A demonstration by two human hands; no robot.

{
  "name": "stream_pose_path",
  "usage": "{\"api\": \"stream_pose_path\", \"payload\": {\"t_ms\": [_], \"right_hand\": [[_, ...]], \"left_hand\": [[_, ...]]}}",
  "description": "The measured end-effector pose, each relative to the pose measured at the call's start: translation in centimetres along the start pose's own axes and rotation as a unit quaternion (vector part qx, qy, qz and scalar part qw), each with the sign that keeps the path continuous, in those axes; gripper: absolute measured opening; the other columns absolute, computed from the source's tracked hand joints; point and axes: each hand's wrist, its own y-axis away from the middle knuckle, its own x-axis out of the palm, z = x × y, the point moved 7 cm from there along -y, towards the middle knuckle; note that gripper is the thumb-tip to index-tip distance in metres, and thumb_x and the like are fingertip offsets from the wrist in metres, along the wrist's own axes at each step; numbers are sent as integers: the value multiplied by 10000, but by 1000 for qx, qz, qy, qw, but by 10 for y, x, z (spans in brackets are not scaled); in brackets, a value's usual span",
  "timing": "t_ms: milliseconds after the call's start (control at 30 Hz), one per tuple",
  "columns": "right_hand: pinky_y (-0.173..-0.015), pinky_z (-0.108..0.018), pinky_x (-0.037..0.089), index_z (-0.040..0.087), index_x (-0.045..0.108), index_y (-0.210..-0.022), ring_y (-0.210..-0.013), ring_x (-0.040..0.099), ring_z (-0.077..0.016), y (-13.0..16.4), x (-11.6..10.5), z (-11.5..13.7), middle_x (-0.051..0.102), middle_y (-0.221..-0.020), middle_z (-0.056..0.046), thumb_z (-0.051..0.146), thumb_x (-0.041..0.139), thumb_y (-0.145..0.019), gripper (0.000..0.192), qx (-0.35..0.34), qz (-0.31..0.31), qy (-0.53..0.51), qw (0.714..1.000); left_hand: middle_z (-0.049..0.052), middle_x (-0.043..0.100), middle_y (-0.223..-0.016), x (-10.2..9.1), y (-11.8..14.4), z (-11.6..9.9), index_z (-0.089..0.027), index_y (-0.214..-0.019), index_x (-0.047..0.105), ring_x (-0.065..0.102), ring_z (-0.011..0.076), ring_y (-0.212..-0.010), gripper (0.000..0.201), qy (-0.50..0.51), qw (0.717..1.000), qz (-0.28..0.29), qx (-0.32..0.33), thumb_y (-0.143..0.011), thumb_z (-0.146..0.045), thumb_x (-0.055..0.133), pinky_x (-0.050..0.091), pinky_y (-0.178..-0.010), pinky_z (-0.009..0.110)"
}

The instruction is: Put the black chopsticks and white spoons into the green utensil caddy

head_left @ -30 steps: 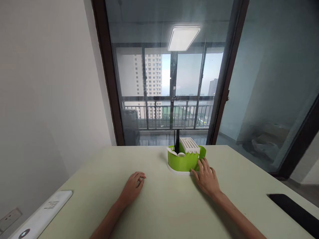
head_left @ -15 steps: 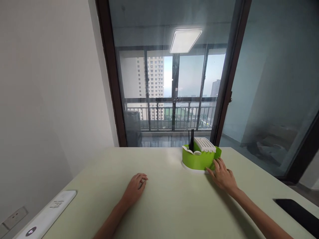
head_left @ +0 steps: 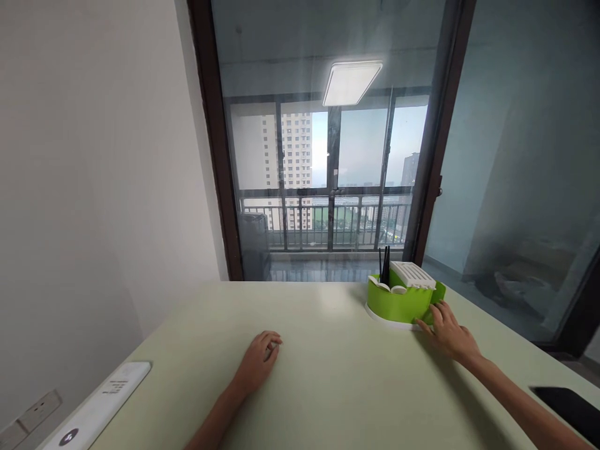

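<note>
A green and white kitchen utensil holder (head_left: 398,305) stands upright at the far right of the table. Black chopsticks (head_left: 385,267) and white spoons (head_left: 382,284) stick out of its left part, and a slotted white block (head_left: 412,275) tops its right part. My right hand (head_left: 450,331) is closed on the holder's near right corner, thumb in front and fingers on its right side. My left hand (head_left: 262,356) rests on the table to the left of the holder, loosely curled, with a gap between thumb and fingers and nothing visible in it.
The pale green table (head_left: 328,400) carries a long white device (head_left: 105,400) at its left edge and a flat black object (head_left: 567,406) at its right. Beyond it stands a glass door with a dark frame (head_left: 215,137). A white wall (head_left: 117,156) rises on the left.
The utensil holder has slid to the right across the table, with my right hand staying on it. My left hand has hardly moved on the table; the view has shifted slightly.
</note>
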Motion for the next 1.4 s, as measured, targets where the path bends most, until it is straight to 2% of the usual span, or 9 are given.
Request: {"api": "stream_pose_path", "payload": {"t_ms": [167, 267, 433, 600, 800, 900, 1067, 1267, 1400], "right_hand": [[-955, -529, 521, 123, 382, -1474, -1519, 229, -324, 2, -3, -1, 333, -1578, -216, 577, 285, -956, 695, -4, -13, -15, 1000], [-960, -547, 507, 124, 307, -1495, -1463, 316, -383, 15, -12, 7, 248, -1588, -242, 569, 320, -943, 709, 9, -49, -49, 998], [-1110, -605, 343, 60, 350, -1394, -1412, 309, -457, 46, -27, 43, 368, -1398, -297, 451, 410, -906, 628, -7, -96, -180, 979], [-964, -423, 513, 193, 453, -1274, -1124, 584, -289, 66, -32, 102, 505, -1261, -154, 378, 463, -906, 413, -122, 4, -246, 962], [-996, -364, 471, 259, 550, -1220, -1123, 588, -229, 75, -44, 166, 567, -1247, -82, 284, 513, -905, 318, -227, 109, -337, 907], [-948, -376, 480, 247, 598, -1131, -1047, 606, -230, 70, -41, 190, 617, -1159, -83, 275, 490, -919, 240, -226, 134, -379, 888], [-734, -316, 485, 225, 672, -938, -787, 619, -193, 60, -28, 218, 675, -884, -30, 288, 474, -913, 209, -198, 172, -424, 867], [-639, -274, 428, 211, 701, -919, -682, 583, -166, 52, -19, 221, 691, -789, -3, 328, 466, -905, 262, -135, 197, -449, 861], [-632, -272, 401, 226, 678, -890, -656, 564, -161, 55, -16, 219, 672, -766, 16, 325, 470, -903, 231, -102, 204, -445, 866]], "left_hand": [[67, 690, -1109, 0, 1, 0, -229, -960, 649, 632, 181, -871, 189, 0, 1000, -2, -1, -935, -232, 462, 515, -930, 382], [63, 691, -1104, -1, 1, 0, -229, -945, 650, 635, 180, -860, 177, 0, 1000, -6, -2, -926, -224, 475, 517, -915, 371], [66, 690, -1093, -3, 1, 0, -222, -944, 655, 631, 175, -835, 185, 3, 1000, -10, -1, -925, -235, 472, 522, -889, 358], [73, 689, -1102, -7, -1, -2, -210, -950, 662, 627, 166, -829, 201, 5, 1000, -5, -9, -930, -266, 470, 526, -867, 345], [73, 702, -1059, -16, 0, -15, -200, -978, 668, 627, 161, -819, 228, 21, 999, 0, -35, -924, -313, 478, 525, -849, 326], [67, 707, -971, -19, 2, -17, -197, -993, 679, 634, 172, -823, 260, 18, 997, 10, -72, -928, -349, 478, 518, -832, 318], [48, 712, -888, -20, 10, -13, -191, -1011, 684, 631, 174, -783, 302, 33, 990, 22, -132, -937, -408, 487, 500, -773, 296], [26, 686, -823, -21, 13, -13, -197, -1029, 674, 597, 164, -726, 334, 29, 986, 34, -163, -945, -438, 458, 460, -706, 273], [19, 684, -788, -18, -1, -7, -193, -1044, 677, 578, 155, -667, 358, 15, 982, 37, -185, -937, -437, 438, 440, -672, 264]]}}
